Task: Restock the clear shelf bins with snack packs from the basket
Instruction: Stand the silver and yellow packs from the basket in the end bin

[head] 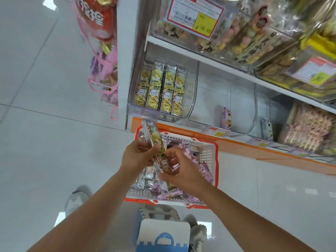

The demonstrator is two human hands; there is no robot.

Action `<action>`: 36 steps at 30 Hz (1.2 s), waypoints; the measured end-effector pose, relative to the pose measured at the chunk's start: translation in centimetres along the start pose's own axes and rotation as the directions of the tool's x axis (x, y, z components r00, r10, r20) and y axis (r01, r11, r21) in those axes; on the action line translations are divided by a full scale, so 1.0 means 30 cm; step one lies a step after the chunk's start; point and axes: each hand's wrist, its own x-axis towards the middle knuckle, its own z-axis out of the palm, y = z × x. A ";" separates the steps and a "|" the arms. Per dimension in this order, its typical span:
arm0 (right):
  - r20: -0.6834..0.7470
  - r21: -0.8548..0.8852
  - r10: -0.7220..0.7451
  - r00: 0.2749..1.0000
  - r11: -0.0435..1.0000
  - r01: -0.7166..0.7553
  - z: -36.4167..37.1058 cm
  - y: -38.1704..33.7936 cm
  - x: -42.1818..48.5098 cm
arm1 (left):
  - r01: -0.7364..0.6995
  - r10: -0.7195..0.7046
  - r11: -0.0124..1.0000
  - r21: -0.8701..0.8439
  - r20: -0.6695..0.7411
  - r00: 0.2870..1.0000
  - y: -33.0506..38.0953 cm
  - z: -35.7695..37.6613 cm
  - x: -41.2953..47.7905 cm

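Note:
A white and orange basket point(207, 153) stands on the floor below the shelf, full of pink and silver snack packs. Above it, my left hand point(135, 153) grips the upper part of a long yellow snack pack point(154, 138). My right hand point(179, 169) pinches the lower end of the same pack. The pack tilts up toward the left clear bin point(189, 104), which holds several upright yellow packs point(161, 90). Beside it, the middle clear bin point(241, 113) holds one purple pack point(226, 118).
A higher shelf point(227, 68) carries clear boxes of biscuits with price tags. Pink-ribboned goods point(103, 70) hang at the shelf's left end. A white and blue stool point(161, 235) sits near my feet. Pale tiled floor spreads to the left.

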 end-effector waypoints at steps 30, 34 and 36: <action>-0.506 -0.395 -0.262 0.822 0.917 0.049 0.018 -0.339 0.789 | -0.536 0.566 -0.196 0.821 0.541 0.622 0.043 -0.307 0.321; -0.491 -0.396 -0.222 0.842 0.918 0.011 0.030 -0.325 0.794 | -0.535 0.572 -0.206 0.819 0.544 0.614 0.053 -0.311 0.323; -0.462 -0.405 -0.230 0.857 0.914 0.027 0.033 -0.322 0.795 | -0.536 0.563 -0.196 0.821 0.542 0.624 0.055 -0.308 0.322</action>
